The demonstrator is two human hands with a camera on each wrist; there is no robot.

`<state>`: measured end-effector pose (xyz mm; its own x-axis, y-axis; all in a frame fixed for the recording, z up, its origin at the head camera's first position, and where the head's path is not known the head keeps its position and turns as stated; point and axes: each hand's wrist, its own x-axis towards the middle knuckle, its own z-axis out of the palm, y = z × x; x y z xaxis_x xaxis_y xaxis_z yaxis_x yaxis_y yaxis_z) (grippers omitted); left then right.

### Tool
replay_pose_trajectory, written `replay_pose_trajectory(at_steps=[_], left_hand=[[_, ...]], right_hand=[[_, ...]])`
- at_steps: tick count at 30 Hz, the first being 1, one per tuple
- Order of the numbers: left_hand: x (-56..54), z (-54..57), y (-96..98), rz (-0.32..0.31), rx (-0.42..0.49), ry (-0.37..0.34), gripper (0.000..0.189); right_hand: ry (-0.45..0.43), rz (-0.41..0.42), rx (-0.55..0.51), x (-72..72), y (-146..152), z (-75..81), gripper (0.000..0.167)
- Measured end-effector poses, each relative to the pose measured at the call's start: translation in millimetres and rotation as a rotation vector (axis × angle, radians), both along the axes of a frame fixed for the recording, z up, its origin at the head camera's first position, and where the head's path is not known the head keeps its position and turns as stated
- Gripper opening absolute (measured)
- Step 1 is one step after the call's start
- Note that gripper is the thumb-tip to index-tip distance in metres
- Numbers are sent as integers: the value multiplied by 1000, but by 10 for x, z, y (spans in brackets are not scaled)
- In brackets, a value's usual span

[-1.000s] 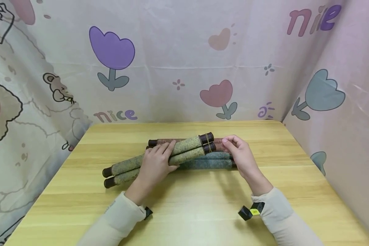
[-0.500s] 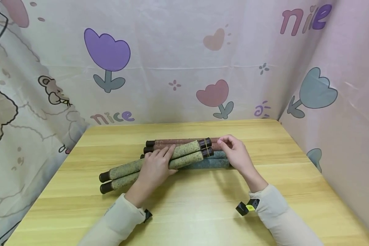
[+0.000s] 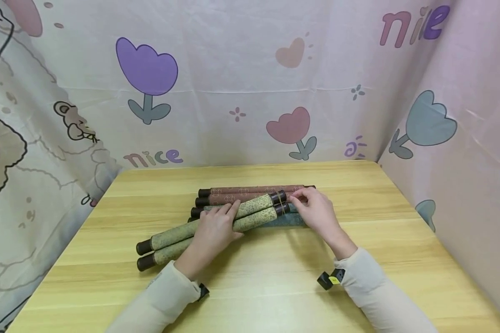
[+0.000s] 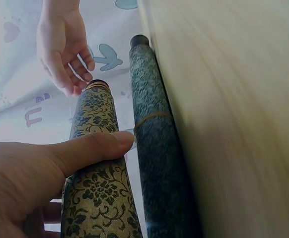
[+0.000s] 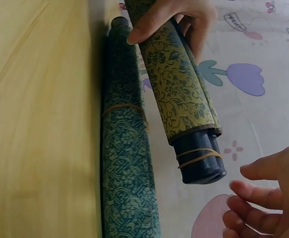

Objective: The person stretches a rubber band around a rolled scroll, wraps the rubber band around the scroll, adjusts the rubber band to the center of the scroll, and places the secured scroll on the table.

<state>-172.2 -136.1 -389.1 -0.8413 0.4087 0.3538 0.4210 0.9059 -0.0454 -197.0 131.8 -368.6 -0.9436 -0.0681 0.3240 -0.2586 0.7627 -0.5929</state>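
My left hand (image 3: pixel 214 229) grips a yellow floral scroll (image 3: pixel 256 206) around its middle, thumb along the near side. The scroll has two rolls side by side with dark end knobs, and is held at a slant above the table. A rubber band (image 5: pixel 199 157) is wound around its right-hand knobs. Close to that end is my right hand (image 3: pixel 316 208), with loosely bent fingers and nothing between them; in the right wrist view its fingertips (image 5: pixel 236 186) are apart from the knobs. A teal scroll (image 5: pixel 127 163) lies beneath and behind, partly hidden.
A reddish-brown scroll (image 3: pixel 266 189) lies behind the teal one on the wooden table (image 3: pixel 266 286). The teal scroll has its own rubber band (image 4: pixel 152 118) around its middle. A printed curtain (image 3: pixel 216 69) encloses the back and sides.
The yellow scroll has come down slightly and toward me, showing more of the red scroll. My right hand has moved left, closer to its banded end.
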Motion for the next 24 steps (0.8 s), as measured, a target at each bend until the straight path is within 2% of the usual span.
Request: replay_pose_trajectory(at_steps=[6, 13, 19, 24], left_hand=[[38, -49, 68, -18, -16, -29, 94], [83, -65, 125, -33, -43, 15, 94], [106, -85, 150, -45, -57, 57, 92], [137, -93, 167, -43, -60, 68, 91]], right_hand=[[61, -7, 140, 28, -72, -56, 21], [79, -61, 331, 113, -189, -72, 17], [161, -63, 350, 119, -253, -126, 7], [152, -29, 282, 126, -275, -155, 7]])
